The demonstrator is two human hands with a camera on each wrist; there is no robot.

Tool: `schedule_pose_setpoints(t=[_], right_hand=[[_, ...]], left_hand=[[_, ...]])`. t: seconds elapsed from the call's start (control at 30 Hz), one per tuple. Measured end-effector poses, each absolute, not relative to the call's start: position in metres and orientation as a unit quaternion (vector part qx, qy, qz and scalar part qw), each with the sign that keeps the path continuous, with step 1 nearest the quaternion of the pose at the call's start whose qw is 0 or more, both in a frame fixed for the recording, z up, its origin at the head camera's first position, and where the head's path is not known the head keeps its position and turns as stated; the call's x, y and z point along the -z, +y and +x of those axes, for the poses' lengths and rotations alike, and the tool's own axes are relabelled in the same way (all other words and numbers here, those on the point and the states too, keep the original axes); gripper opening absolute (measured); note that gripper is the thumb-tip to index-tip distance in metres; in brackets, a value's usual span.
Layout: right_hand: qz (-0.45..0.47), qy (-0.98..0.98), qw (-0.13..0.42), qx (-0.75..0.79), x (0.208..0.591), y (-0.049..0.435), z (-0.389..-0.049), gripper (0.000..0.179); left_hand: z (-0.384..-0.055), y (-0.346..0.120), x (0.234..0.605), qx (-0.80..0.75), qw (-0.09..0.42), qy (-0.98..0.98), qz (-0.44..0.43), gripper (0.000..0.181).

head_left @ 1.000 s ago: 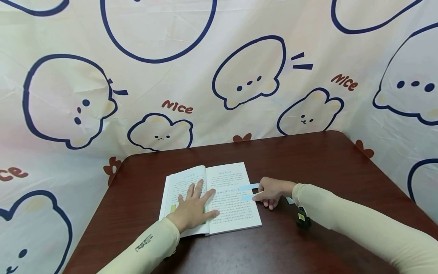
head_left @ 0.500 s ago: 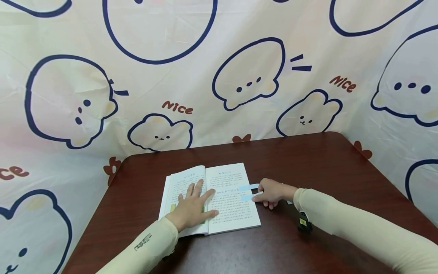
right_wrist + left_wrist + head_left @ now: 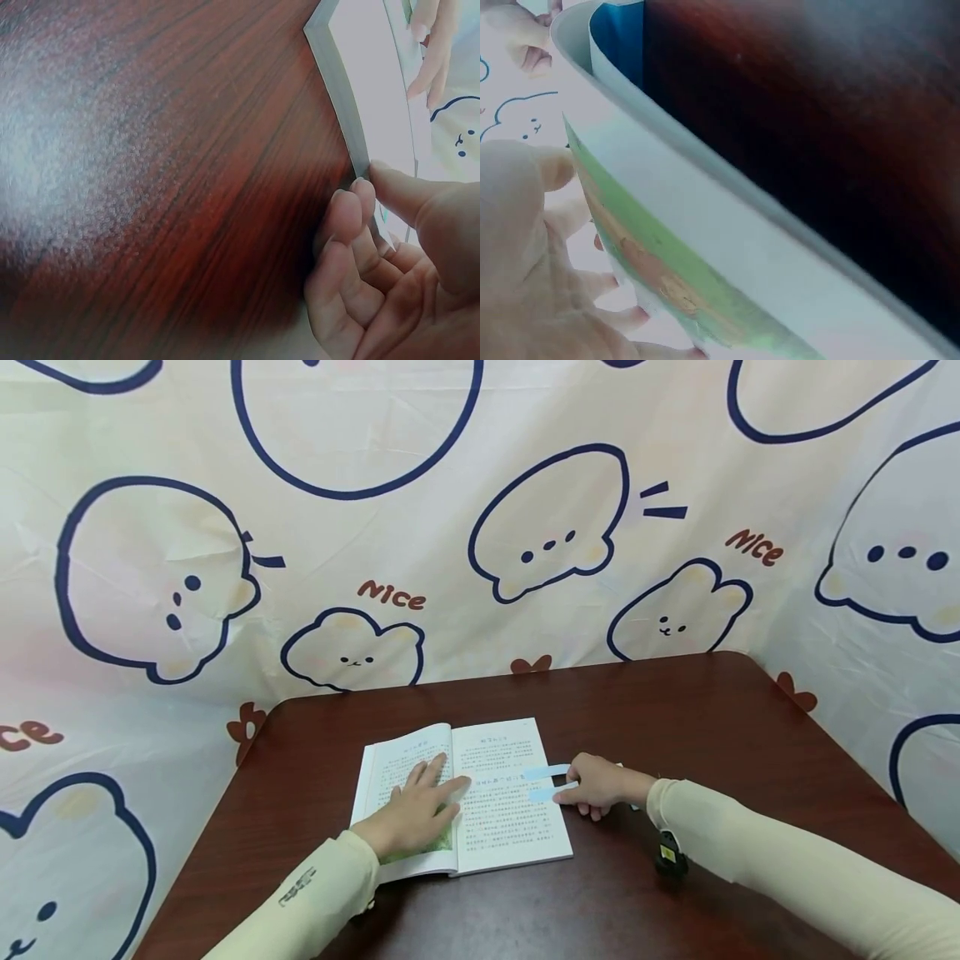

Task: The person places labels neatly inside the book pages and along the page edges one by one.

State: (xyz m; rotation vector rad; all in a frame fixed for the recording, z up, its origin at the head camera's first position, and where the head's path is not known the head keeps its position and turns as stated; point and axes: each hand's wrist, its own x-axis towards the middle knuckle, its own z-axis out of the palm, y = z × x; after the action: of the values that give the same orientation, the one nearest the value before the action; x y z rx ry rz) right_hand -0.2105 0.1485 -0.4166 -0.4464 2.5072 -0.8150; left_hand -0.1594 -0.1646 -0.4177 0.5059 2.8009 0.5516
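An open book (image 3: 495, 835) lies on the table, with printed text on both pages and a green picture low on the left page. My left hand (image 3: 408, 818) rests on the left page near the fold, fingers spread toward the top; the left wrist view shows this palm (image 3: 525, 270) beside the picture. Two narrow light-blue strips, an upper strip (image 3: 543, 772) and a lower strip (image 3: 542, 794), like page flags, jut over the right page's outer edge. My right hand (image 3: 596, 781) pinches the lower strip at that edge, thumb above, other fingers curled below.
The dark brown wooden table (image 3: 637, 702) reaches back to a cloth wall (image 3: 450, 543) with cartoon figures. A small light-blue piece (image 3: 634, 807) shows beside the right wrist. A black device (image 3: 670, 853) sits under the right sleeve.
My left hand has slid slightly down and left on the page, its thumb drawing in and showing more of the green picture. The right hand stays at the page edge.
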Motion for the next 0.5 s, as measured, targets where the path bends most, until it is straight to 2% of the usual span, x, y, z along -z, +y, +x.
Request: schedule_pose_setpoints(t=[0.17, 0.4, 0.5], right_hand=[[-0.169, 0.912, 0.229, 0.296, 0.4158, 0.1485, -0.2092, 0.040], [-0.175, 0.912, 0.225, 0.296, 0.4156, 0.1490, -0.2082, 0.040], [-0.175, 0.912, 0.224, 0.295, 0.4162, 0.1486, -0.2082, 0.040]], left_hand=[[-0.1576, -0.1669, 0.4186, -0.168, 0.084, 0.965, 0.185, 0.046], [-0.1523, -0.1607, 0.4216, -0.090, -0.039, 0.971, 0.216, 0.037], [-0.1500, -0.1579, 0.4230, -0.089, -0.062, 0.969, 0.224, 0.035]])
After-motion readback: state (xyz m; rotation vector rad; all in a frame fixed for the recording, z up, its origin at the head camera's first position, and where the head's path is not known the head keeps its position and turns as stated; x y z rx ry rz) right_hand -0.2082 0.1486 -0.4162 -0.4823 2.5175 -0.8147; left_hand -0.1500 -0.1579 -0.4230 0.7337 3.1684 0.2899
